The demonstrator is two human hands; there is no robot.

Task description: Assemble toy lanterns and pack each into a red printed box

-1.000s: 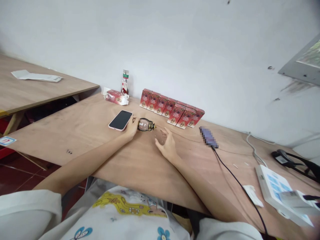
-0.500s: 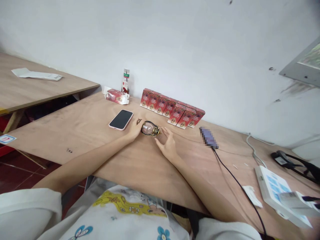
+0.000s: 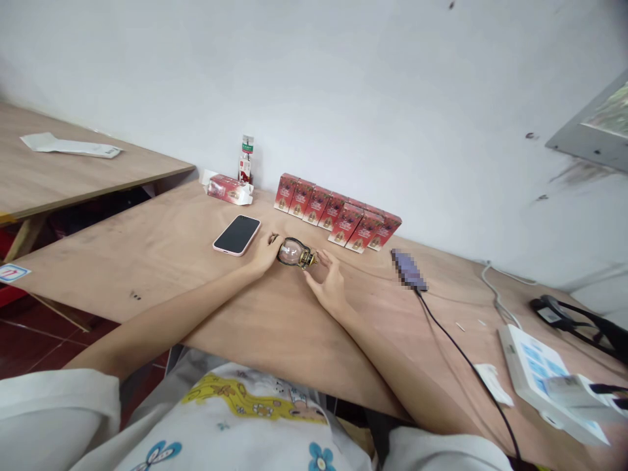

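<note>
A small lantern point(image 3: 293, 252) with a clear globe and a dark, brassy frame lies on its side at the middle of the wooden table. At its base end, my left hand point(image 3: 266, 254) is closed, with the fingertips at the dark base. My right hand point(image 3: 330, 280) rests on the table by the lantern's pointed top. Its thumb and fingers are apart, around the tip; whether they touch it I cannot tell. A phone with a pale pink case point(image 3: 237, 235) lies just left of my left hand.
Several red printed boxes point(image 3: 346, 224) stand in rows by the wall. An opened red box point(image 3: 228, 189) lies near a clear bottle point(image 3: 246, 160). On the right are a blurred-out device point(image 3: 409, 269) on a black cable, a white power strip point(image 3: 534, 366) and black straps point(image 3: 552, 312).
</note>
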